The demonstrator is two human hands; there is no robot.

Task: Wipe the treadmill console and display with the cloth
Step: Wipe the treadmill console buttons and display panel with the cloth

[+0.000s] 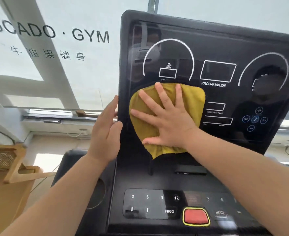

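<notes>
The treadmill's black glossy display [217, 72] stands upright ahead, with white dial outlines and a "PROGAM/MODE" box. A mustard-yellow cloth [194, 101] lies flat against its lower left part. My right hand [164, 116] presses on the cloth with fingers spread and straight. My left hand [106, 132] rests flat against the display's left edge, thumb on the front face. Below lies the console panel [150, 204] with number keys, arrows, PROG and MODE.
A red stop button [196, 216] with a yellow rim sits low on the console. A small dark device [190, 170] lies on the ledge under the display. A cup holder recess [96, 193] is at the left. A wooden frame [12, 167] stands far left below a window with gym lettering.
</notes>
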